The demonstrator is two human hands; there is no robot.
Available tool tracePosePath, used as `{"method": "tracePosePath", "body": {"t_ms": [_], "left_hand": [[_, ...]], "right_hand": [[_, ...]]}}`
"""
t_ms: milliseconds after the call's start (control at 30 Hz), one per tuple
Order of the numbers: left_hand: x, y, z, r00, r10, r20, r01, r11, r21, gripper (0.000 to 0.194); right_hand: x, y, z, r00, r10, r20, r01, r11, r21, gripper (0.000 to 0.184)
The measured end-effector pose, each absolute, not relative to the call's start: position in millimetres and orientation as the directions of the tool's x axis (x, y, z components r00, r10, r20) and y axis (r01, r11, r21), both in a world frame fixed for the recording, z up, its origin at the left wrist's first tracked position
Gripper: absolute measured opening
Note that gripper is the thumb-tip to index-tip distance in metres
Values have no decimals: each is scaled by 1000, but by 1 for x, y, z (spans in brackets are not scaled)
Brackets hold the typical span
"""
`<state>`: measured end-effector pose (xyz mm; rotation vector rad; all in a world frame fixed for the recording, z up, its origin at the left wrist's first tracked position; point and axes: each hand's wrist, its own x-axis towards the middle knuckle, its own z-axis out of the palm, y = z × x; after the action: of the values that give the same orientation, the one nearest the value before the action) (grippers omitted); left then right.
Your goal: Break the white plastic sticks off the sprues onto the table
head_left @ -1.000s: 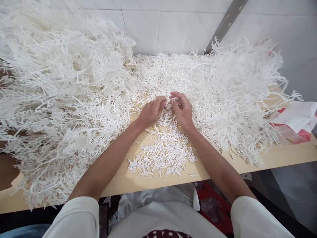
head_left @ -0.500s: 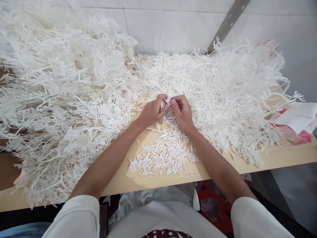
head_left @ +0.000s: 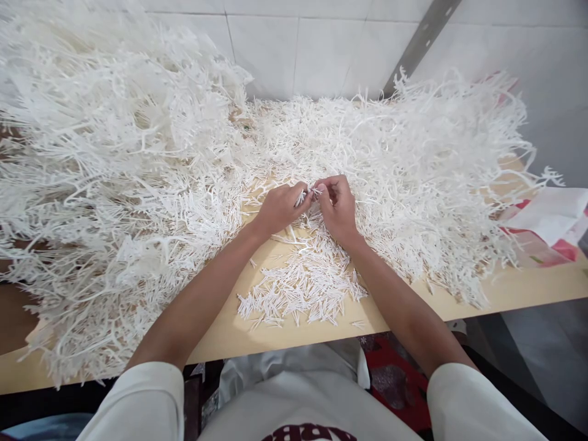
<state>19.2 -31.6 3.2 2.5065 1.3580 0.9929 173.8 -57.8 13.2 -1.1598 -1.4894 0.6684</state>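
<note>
In the head view, my left hand and my right hand meet above the middle of the table. Between their fingertips is a small white branched plastic piece, thin tips fanning out beneath my left fingers. The fingers of my left hand are closed on it. With thumb and forefinger, my right hand pinches its other side, where a few thin prongs show. My fingers hide the piece's middle. Just below them lies a loose pile of short white sticks on the yellowish tabletop.
A tall heap of tangled white branched pieces covers the left side. Another heap spreads over the right. A pink and white bag lies at the right edge. Behind the table stand a tiled wall and a metal bar.
My left fingers have closed in and lowered slightly, and more white tips show beneath them. My right hand has hardly moved. The loose stick pile looks the same.
</note>
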Motion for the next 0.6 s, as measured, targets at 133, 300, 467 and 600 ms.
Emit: {"method": "tracePosePath", "body": {"t_ms": [133,300,467,600], "left_hand": [[19,-31,0,450,728,517,700,-647,301,42],[16,-31,0,529,643,553,680,-711,177,40],[16,-31,0,510,670,540,677,-699,228,41],[17,-31,0,441,720,536,723,-638,264,43]], "right_hand": [[173,-58,13,67,930,363,297,328,-897,28],[167,-58,12,123,937,328,282,284,-916,25],[162,-54,9,189,946,263,189,228,-955,25],[166,-51,12,167,960,224,98,210,-973,28]]}}
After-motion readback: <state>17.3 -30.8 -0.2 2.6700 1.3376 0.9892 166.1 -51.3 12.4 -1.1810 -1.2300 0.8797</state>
